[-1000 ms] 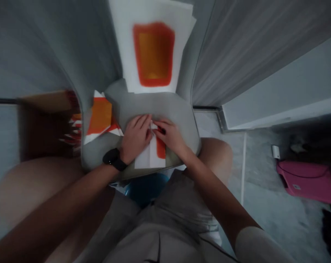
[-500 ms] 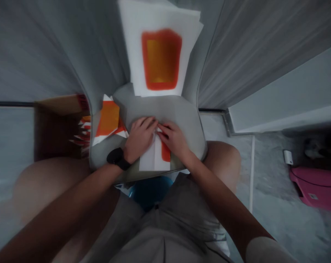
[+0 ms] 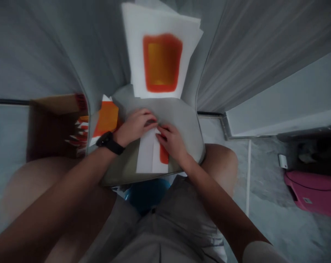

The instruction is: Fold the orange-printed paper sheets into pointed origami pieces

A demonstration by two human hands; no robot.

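Observation:
A partly folded sheet of paper (image 3: 145, 157), white with a red-orange patch on its right, lies on the grey chair seat (image 3: 182, 113). My left hand (image 3: 136, 126), a black watch on its wrist, has its fingertips closed at the sheet's top edge. Close beside it, my right hand (image 3: 172, 140) pinches the sheet's upper right part, covering some of the red patch. The fingertips of both hands nearly meet. Left of my left hand sits a folded orange and white paper piece (image 3: 107, 115).
A stack of white sheets (image 3: 135, 54) with a red and orange print leans on the chair's backrest. A cardboard box (image 3: 54, 106) with folded papers stands at left. Below the seat is a blue container (image 3: 147, 193). A pink object (image 3: 316, 193) lies on the floor at right.
My left hand has shifted slightly up and left, its wrist swinging outward and uncovering more of the white sheet. My right hand stays almost in place on the paper.

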